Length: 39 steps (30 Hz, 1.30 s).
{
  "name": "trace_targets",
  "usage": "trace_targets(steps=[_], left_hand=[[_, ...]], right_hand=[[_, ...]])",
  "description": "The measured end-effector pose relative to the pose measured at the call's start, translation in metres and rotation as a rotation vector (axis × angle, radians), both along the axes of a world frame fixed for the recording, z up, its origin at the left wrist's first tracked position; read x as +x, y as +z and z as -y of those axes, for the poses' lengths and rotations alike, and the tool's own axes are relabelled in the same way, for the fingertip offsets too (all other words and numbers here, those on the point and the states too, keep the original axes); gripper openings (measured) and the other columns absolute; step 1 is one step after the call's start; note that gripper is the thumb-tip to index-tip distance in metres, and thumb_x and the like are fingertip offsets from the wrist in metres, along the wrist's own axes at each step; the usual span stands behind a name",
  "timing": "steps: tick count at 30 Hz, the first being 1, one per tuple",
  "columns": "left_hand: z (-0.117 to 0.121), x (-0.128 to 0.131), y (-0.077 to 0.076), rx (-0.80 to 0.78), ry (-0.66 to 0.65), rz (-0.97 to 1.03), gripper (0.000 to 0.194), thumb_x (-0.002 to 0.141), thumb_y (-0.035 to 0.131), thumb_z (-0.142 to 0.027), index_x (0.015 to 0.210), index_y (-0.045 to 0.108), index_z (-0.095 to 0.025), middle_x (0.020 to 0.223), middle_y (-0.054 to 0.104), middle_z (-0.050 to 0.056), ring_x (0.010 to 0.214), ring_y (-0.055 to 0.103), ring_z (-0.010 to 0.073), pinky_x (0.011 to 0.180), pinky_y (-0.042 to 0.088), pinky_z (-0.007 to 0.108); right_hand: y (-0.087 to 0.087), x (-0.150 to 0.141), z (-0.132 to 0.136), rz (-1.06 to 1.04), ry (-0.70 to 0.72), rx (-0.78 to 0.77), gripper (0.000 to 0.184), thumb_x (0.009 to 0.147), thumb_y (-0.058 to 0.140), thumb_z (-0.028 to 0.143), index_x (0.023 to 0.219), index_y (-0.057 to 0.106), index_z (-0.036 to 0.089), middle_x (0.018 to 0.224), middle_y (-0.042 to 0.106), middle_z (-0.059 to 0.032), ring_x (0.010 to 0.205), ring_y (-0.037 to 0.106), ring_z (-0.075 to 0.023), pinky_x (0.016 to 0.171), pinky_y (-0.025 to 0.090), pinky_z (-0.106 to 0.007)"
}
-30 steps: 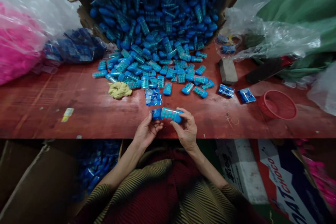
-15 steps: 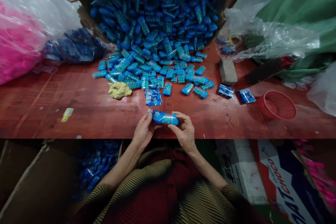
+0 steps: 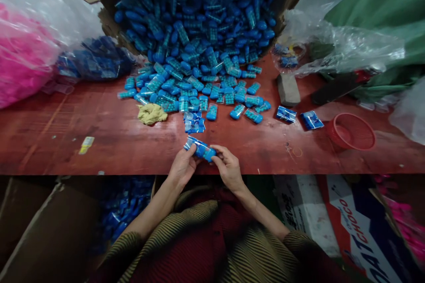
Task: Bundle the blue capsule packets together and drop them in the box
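Observation:
Above the table's front edge, my left hand (image 3: 183, 164) pinches a shiny blue printed plastic sleeve (image 3: 191, 142) between thumb and fingers. A small clear bottle with a blue end and blue balls inside (image 3: 209, 154) sits mostly within that sleeve. Thumb and fingertips of my right hand (image 3: 229, 168) grip the bottle's blue end from the right. Just beyond my hands, a little stack of flat blue printed sleeves (image 3: 195, 124) lies on the table. Behind it spreads a heap of similar bottles (image 3: 186, 84), spilling from a cardboard box (image 3: 108, 20).
The red table (image 3: 109, 119) bears a yellow cloth lump (image 3: 152, 113), a grey block (image 3: 288, 90), two blue sleeve bundles (image 3: 286, 115) and a red plastic basket (image 3: 352, 131). A bag of pink pieces (image 3: 23, 53) stands at left. Green cloth (image 3: 372, 4) rises at right.
The bottle has gone further left into the sleeve, so less of it sticks out. My right hand has moved left, closer to my left hand, and the bottle now tilts down to the right.

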<state>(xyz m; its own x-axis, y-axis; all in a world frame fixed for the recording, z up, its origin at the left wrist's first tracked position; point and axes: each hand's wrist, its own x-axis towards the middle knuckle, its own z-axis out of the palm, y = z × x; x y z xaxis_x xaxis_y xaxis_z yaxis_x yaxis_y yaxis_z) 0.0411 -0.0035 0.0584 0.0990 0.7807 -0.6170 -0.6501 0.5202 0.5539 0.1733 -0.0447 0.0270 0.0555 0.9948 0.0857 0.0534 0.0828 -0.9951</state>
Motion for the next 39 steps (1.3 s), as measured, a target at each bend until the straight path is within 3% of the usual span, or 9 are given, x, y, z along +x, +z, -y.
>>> trace_targets(steps=[3, 7, 12, 15, 19, 24, 29, 35, 39], left_hand=[[0.001, 0.0, 0.001, 0.081, -0.019, 0.002, 0.008, 0.074, 0.068, -0.015, 0.075, 0.06, -0.013, 0.07, 0.069, 0.002, 0.065, 0.065, 0.0127, 0.072, 0.053, 0.026], [-0.001, -0.009, -0.001, 0.07, -0.193, 0.097, 0.013, 0.078, 0.062, -0.013, 0.091, 0.064, -0.012, 0.081, 0.071, 0.008, 0.077, 0.068, 0.0182, 0.077, 0.053, 0.031], [-0.004, -0.021, -0.006, 0.073, -0.325, 0.194, 0.027, 0.077, 0.061, -0.012, 0.103, 0.063, -0.012, 0.091, 0.072, 0.011, 0.089, 0.068, 0.0223, 0.083, 0.051, 0.034], [-0.005, -0.02, -0.006, 0.084, -0.391, 0.234, 0.025, 0.075, 0.063, -0.014, 0.1, 0.064, -0.013, 0.089, 0.072, 0.011, 0.089, 0.068, 0.0237, 0.081, 0.053, 0.033], [-0.004, -0.016, -0.001, 0.046, -0.383, 0.264, 0.021, 0.075, 0.064, -0.015, 0.095, 0.065, -0.012, 0.084, 0.072, 0.011, 0.086, 0.069, 0.0245, 0.082, 0.053, 0.035], [0.001, -0.01, 0.003, -0.031, -0.388, 0.242, 0.024, 0.077, 0.062, -0.015, 0.101, 0.063, -0.011, 0.084, 0.072, 0.012, 0.084, 0.069, 0.0248, 0.078, 0.054, 0.035], [0.012, -0.001, 0.005, 0.039, -0.366, 0.257, 0.027, 0.079, 0.063, -0.019, 0.105, 0.063, -0.012, 0.089, 0.072, 0.012, 0.072, 0.069, 0.0191, 0.063, 0.054, 0.027], [0.013, -0.002, 0.009, 0.132, -0.395, 0.26, 0.035, 0.074, 0.067, -0.016, 0.109, 0.062, -0.015, 0.093, 0.072, 0.01, 0.086, 0.068, 0.0219, 0.074, 0.054, 0.031], [0.013, -0.002, 0.005, 0.11, -0.422, 0.265, 0.03, 0.072, 0.071, -0.018, 0.101, 0.065, -0.011, 0.087, 0.072, 0.011, 0.084, 0.069, 0.0215, 0.076, 0.054, 0.03]], right_hand=[[0.001, -0.004, -0.003, -0.157, -0.024, -0.114, 0.029, 0.078, 0.063, 0.029, 0.107, 0.059, 0.023, 0.098, 0.062, -0.0029, 0.077, 0.061, -0.0133, 0.065, 0.058, -0.027], [0.006, 0.001, -0.015, -0.372, 0.101, -0.207, 0.047, 0.068, 0.072, 0.03, 0.111, 0.054, 0.026, 0.097, 0.058, 0.0, 0.072, 0.058, -0.011, 0.053, 0.054, -0.022], [0.01, 0.017, -0.03, -0.356, 0.235, -0.164, 0.083, 0.051, 0.085, 0.028, 0.125, 0.049, 0.031, 0.097, 0.052, 0.002, 0.068, 0.053, -0.0072, 0.057, 0.05, -0.019], [0.012, 0.02, -0.03, -0.297, 0.342, -0.169, 0.094, 0.05, 0.086, 0.03, 0.133, 0.043, 0.034, 0.107, 0.052, 0.0004, 0.074, 0.056, -0.0092, 0.063, 0.051, -0.021], [0.019, 0.018, -0.025, -0.285, 0.457, -0.196, 0.088, 0.056, 0.083, 0.034, 0.134, 0.043, 0.033, 0.108, 0.056, -0.0004, 0.083, 0.059, -0.013, 0.072, 0.053, -0.026], [0.026, 0.019, -0.026, -0.355, 0.465, -0.223, 0.084, 0.053, 0.084, 0.034, 0.13, 0.049, 0.03, 0.098, 0.06, 0.0014, 0.074, 0.061, -0.0112, 0.065, 0.054, -0.023], [0.026, 0.025, -0.027, -0.418, 0.48, -0.293, 0.067, 0.064, 0.077, 0.03, 0.127, 0.052, 0.032, 0.102, 0.057, 0.0018, 0.067, 0.06, -0.0083, 0.059, 0.057, -0.024], [0.022, 0.034, -0.028, -0.347, 0.453, -0.204, 0.06, 0.066, 0.075, 0.029, 0.123, 0.056, 0.03, 0.113, 0.062, -0.0014, 0.085, 0.063, -0.0143, 0.068, 0.057, -0.027], [0.022, 0.035, -0.029, -0.32, 0.47, -0.216, 0.069, 0.058, 0.081, 0.024, 0.122, 0.056, 0.033, 0.105, 0.061, 0.0022, 0.078, 0.06, -0.0108, 0.067, 0.055, -0.024]])
